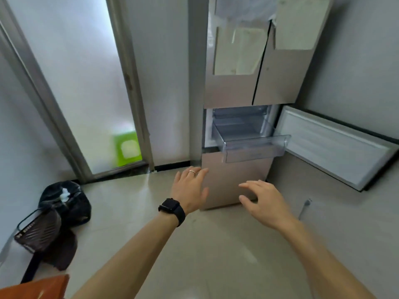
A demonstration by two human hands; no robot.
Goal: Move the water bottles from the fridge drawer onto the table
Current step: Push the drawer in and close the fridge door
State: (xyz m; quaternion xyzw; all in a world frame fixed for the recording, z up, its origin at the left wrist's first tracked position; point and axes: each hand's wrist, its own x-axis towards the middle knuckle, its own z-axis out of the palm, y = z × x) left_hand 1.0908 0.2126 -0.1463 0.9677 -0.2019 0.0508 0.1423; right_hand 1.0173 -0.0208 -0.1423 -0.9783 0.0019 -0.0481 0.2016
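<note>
My left hand (190,188) and right hand (263,201) are both spread, fingers apart, holding nothing. Drawer (252,147) sticks out of fridge (233,91) at 12 o'clock from hands, door (336,145) open at 2. Can't tell where the bottles are.

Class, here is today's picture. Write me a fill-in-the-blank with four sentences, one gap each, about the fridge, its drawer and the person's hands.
1. The clear fridge drawer is pulled ____ of the fridge.
2. A black watch sits on the ____ wrist.
3. The left hand and the right hand both hold ____.
4. The fridge door beside the drawer stands ____.

Missing words: out; left; nothing; open.
</note>
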